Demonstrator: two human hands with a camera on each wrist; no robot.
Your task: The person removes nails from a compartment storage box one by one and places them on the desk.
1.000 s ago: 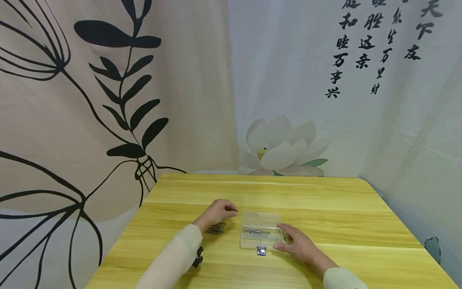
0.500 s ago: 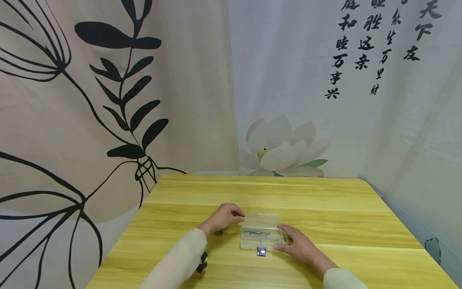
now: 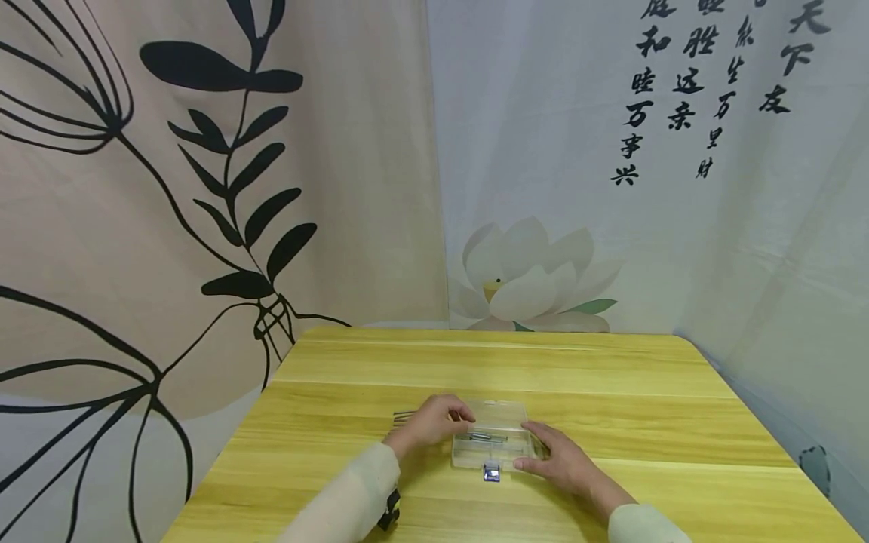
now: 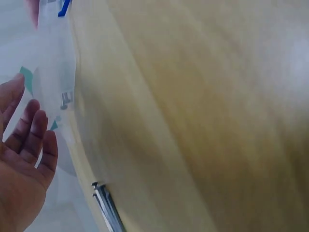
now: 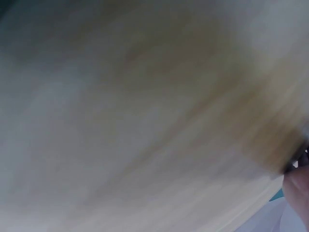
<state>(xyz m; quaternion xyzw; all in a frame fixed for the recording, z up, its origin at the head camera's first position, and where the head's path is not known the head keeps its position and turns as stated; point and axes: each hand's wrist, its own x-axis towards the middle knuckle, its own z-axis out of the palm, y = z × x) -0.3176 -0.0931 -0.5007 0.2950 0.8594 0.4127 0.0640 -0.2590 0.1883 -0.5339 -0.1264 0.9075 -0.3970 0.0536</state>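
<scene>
A clear plastic box (image 3: 498, 460) lies on the table with its lid (image 3: 498, 411) laid open behind it. Several metal nails (image 3: 487, 437) rest in its back compartment. My right hand (image 3: 560, 456) grips the box's right side, thumb at the front corner and fingers at the back. Over the box's left edge is my left hand (image 3: 437, 422), thumb and forefinger close together; I cannot tell whether a nail is between them. In the left wrist view the fingers (image 4: 34, 135) curve loosely beside the box wall. Loose nails (image 4: 108, 208) lie on the table, partly hidden behind my left hand in the head view.
A blue latch (image 3: 492, 472) sticks out at the front of the box. The yellow wooden table (image 3: 645, 400) runs back to a printed curtain (image 3: 373, 188). A black strap piece (image 3: 389, 510) hangs below the left sleeve.
My left hand has moved right and slightly toward me, from above the loose nails to the box's left edge. My right hand and the box stay in place.
</scene>
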